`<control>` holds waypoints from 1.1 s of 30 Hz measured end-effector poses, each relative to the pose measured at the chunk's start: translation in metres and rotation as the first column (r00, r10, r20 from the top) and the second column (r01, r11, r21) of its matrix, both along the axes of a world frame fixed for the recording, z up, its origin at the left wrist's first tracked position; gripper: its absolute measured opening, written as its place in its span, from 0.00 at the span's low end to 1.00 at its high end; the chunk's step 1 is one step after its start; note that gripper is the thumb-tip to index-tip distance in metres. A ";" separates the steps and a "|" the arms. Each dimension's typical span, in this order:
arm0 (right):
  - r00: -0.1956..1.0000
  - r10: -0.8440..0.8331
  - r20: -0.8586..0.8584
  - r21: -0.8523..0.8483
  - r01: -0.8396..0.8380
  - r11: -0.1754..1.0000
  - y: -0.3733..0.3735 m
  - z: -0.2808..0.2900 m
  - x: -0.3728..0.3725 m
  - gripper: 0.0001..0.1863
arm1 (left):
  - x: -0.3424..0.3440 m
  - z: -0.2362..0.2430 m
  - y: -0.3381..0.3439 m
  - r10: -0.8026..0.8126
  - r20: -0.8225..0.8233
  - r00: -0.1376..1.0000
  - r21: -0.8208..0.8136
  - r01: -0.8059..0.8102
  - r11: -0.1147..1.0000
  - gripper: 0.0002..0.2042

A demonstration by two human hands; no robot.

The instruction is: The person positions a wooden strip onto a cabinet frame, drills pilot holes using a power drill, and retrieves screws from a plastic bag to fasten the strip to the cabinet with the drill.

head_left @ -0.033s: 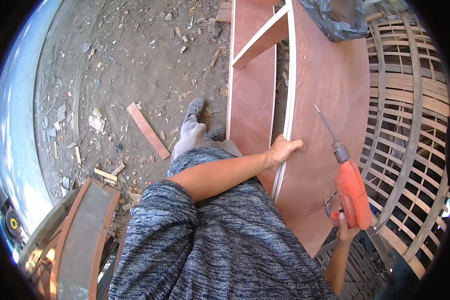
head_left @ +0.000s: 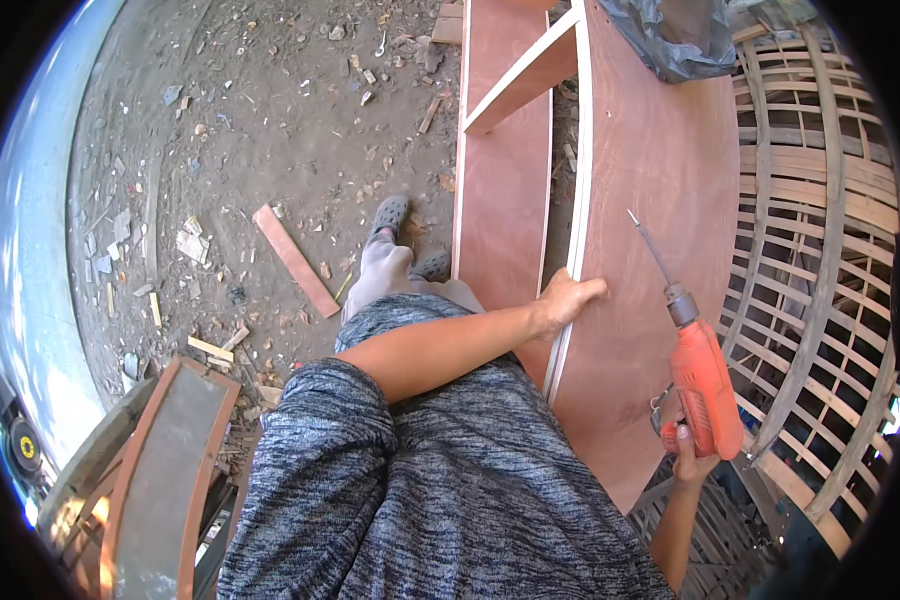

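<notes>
A reddish plywood shelf unit (head_left: 660, 170) with pale edges lies lengthwise at my right side. My left hand (head_left: 568, 298) reaches across my body and is closed over the pale edge of its side panel; the thumb rests on the panel face, while the other fingers are partly hidden. In my right hand (head_left: 692, 458) is an orange power drill (head_left: 705, 385), gripped by its handle. The drill's long thin bit (head_left: 650, 243) points up and to the left over the panel. No contact between its tip and the wood can be made out.
A dark plastic bag (head_left: 682, 45) sits at the panel's far end. Slatted wooden frames (head_left: 805, 250) stand along the right. On the littered dirt floor lies a plywood strip (head_left: 296, 260). A wood-framed grey panel (head_left: 165, 480) leans at lower left, near a pale sheet (head_left: 35, 230).
</notes>
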State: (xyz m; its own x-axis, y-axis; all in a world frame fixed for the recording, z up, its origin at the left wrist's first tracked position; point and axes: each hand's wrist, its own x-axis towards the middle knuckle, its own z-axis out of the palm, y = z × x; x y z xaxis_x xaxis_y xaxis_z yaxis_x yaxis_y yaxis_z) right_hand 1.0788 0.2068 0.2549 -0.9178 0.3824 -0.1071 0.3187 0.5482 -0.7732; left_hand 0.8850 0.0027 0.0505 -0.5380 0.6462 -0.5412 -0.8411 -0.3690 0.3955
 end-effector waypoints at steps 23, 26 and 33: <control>0.997 -0.049 0.061 -0.049 0.052 0.997 -0.014 0.010 -0.006 0.17 | 0.010 0.001 0.007 0.147 -0.018 0.989 0.085 -0.145 0.986 0.11; 0.995 -0.055 0.089 -0.088 0.063 0.994 -0.016 0.011 -0.006 0.17 | 0.006 0.004 0.003 0.140 -0.028 0.990 0.064 -0.138 0.988 0.10; 0.994 -0.074 0.086 -0.081 0.081 0.993 -0.020 0.011 -0.013 0.16 | 0.010 -0.015 0.013 0.101 0.034 0.994 0.120 -0.104 0.987 0.08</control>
